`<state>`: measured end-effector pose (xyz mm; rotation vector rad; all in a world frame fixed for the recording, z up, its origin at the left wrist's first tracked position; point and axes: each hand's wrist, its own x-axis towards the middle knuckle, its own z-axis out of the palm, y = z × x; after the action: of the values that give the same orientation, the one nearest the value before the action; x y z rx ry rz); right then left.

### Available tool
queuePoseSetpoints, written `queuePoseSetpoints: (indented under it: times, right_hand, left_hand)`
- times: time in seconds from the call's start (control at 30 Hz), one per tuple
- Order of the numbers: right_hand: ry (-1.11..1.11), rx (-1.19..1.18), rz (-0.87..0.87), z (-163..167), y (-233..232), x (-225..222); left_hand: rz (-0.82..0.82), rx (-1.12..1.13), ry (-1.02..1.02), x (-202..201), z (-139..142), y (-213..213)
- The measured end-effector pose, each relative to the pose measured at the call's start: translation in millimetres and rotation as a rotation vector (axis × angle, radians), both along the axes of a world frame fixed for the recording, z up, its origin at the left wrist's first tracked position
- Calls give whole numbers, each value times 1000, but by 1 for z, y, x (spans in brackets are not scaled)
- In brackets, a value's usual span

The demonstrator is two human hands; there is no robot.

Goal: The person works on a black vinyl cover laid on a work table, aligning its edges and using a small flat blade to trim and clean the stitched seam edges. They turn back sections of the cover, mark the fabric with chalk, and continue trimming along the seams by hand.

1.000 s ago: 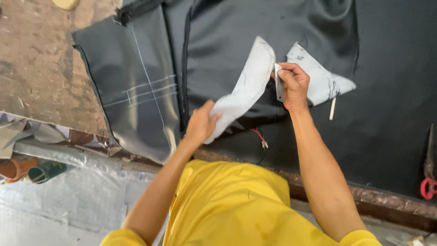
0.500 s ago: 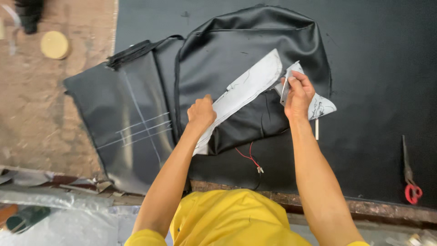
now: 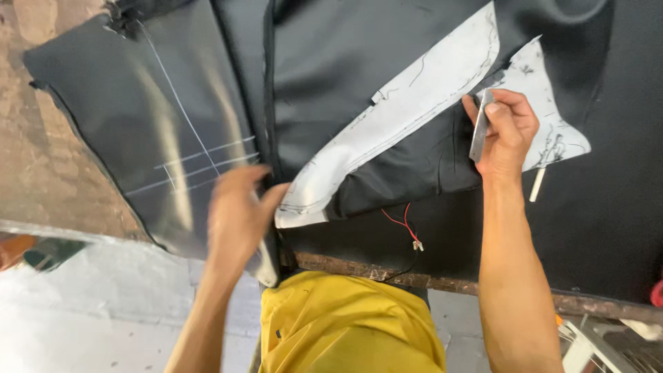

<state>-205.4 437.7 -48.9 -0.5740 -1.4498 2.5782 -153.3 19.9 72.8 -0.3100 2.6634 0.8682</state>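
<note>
Keeping the long white paper pattern (image 3: pixel 407 110) flat and unshifted on the black leatherette cover (image 3: pixel 345 76) looks like the thing to get right here, so the left hand (image 3: pixel 238 214), blurred with fingers loosely spread by the pattern's lower end, should press that end down firmly. The right hand (image 3: pixel 504 131) is closed around a thin flat metal strip (image 3: pixel 480 128) at the pattern's upper end, beside a second white paper piece (image 3: pixel 552 117). The cover is glossy, dark, chalk-lined at left, lying across the black-topped workbench (image 3: pixel 621 228).

Glossy blk leather cover (image 3: pixel 345 76), matt paper pattern (image 3: pixel 414 103)
</note>
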Motion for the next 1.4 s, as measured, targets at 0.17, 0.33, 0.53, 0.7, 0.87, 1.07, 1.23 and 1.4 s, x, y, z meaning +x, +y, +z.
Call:
queuePoseSetpoints:
  times: [0.17,0.33,0.53,0.7,0.87,1.07,1.23,1.4]
  right_hand:
    - [99,108,67,-4,11,5]
    - [171,176,104,-6,23,5]
    - [58,218,73,-3,22,4]
    - [114,119,71,-4,23,0]
    - [75,9,4,-9,24,-3]
    - [-147,71,-104,-11,23,-5]
    - [20,9,-42,-20,32,-8]
    - [-23,98,6,-13,33,-11]
  left_hand:
    - [266,-335,77,46,-28,-18]
    - [354,-357,83,10,-102,-27]
    - [332,-417,117,-73,-114,-42]
    - [163,-501,204,-132,-91,-43]
    - [-212,-299,731,-125,-41,103]
    - [-332,127,431,-128,-75,288]
    - [-201,313,360,-129,-100,291]
    - [170,637,138,-132,-105,281]
